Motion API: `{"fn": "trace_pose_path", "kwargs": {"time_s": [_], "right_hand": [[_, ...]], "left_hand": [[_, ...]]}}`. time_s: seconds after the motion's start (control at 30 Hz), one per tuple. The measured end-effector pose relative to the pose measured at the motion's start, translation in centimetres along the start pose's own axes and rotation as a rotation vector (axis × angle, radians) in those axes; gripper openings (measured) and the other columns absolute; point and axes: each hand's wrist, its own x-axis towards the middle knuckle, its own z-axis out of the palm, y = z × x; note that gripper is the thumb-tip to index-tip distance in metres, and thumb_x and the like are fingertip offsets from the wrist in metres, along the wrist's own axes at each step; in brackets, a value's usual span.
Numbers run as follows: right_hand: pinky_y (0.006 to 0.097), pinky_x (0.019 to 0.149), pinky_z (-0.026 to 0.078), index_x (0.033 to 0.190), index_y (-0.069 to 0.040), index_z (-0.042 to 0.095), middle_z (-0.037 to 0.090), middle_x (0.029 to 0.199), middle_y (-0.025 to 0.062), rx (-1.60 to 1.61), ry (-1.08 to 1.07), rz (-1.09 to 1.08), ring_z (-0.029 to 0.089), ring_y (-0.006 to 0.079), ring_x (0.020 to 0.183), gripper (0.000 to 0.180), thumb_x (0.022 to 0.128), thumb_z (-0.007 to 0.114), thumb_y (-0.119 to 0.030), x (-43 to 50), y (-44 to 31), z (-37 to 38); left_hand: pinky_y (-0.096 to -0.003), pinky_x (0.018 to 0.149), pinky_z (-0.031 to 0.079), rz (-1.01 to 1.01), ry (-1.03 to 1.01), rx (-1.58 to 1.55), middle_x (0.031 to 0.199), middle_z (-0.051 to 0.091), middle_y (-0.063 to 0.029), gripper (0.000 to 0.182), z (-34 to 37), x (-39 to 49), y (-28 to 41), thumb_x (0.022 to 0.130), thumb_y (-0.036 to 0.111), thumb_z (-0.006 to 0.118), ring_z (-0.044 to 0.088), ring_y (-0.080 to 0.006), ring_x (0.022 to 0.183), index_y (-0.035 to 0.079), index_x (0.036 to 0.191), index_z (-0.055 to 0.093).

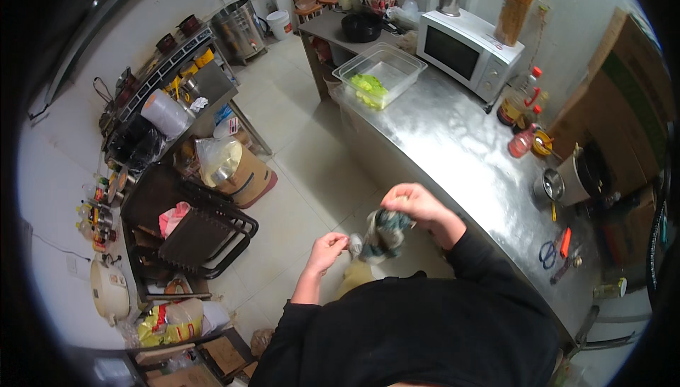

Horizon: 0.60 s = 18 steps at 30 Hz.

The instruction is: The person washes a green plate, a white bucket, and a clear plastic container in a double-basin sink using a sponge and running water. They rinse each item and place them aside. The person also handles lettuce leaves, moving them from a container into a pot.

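A crumpled dark green and whitish cloth [385,233] hangs from the pinched fingers of my right hand [417,206], in front of my body and beside the steel worktable. To its left is my left hand [323,254], thumb and fingertips drawn together. A small greyish shape [355,244] shows just past those fingertips; whether they pinch part of it, or it lies lower down, I cannot tell. Below the cloth, a tan patch [355,276] is partly hidden by my black top.
The steel worktable [425,137] carries a clear plastic tub [406,71] with green leaves [369,89], a microwave [467,52], bottles [518,103], a small metal pot [548,185] and scissors [547,255]. On the left stand a dark folded chair [207,243] and an open sack [247,174].
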Motion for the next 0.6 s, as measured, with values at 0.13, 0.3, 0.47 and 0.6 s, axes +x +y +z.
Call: {"fn": "trace_pose_path", "kwargs": {"time_s": [0.13,0.3,0.47,0.6], "right_hand": [[0.0231,0.069,0.046,0.092,-0.002,0.061,0.062,0.085,0.0031,0.180,0.216,-0.120,0.058,0.0098,0.077,0.018,0.083,0.063,-0.018,10.3,-5.5,-4.8],[0.0223,0.063,0.047,0.098,-0.003,0.060,0.061,0.083,0.0027,0.084,0.456,-0.382,0.057,0.0088,0.074,0.020,0.086,0.060,-0.017,25.8,-12.7,-13.5],[0.0242,0.052,0.045,0.109,-0.004,0.056,0.059,0.084,0.0021,0.032,0.627,-0.388,0.055,0.0099,0.066,0.022,0.089,0.052,-0.012,43.6,-18.3,-22.8],[0.0311,0.063,0.051,0.118,-0.006,0.050,0.060,0.099,0.0055,0.032,0.651,-0.444,0.060,0.0158,0.081,0.031,0.087,0.052,-0.009,57.0,-20.6,-29.5]], "left_hand": [[-0.0241,0.068,0.047,-0.095,0.031,0.064,0.089,0.063,-0.0038,0.022,-6.6,7.8,1.6,0.086,0.023,0.059,0.059,-0.0108,0.079,0.005,0.099,0.060],[-0.0215,0.063,0.045,-0.162,0.011,0.089,0.088,0.062,-0.0037,0.020,-11.6,16.6,5.4,0.086,0.020,0.059,0.059,-0.0091,0.077,0.005,0.099,0.060],[-0.0217,0.063,0.045,-0.033,0.045,0.066,0.081,0.062,-0.0045,0.019,-13.7,24.1,9.1,0.086,0.014,0.059,0.057,-0.0096,0.073,-0.001,0.097,0.060],[-0.0216,0.064,0.045,-0.098,0.141,0.054,0.081,0.063,-0.0037,0.018,-14.7,27.6,10.4,0.086,0.014,0.059,0.057,-0.0092,0.074,0.001,0.098,0.060]]}}
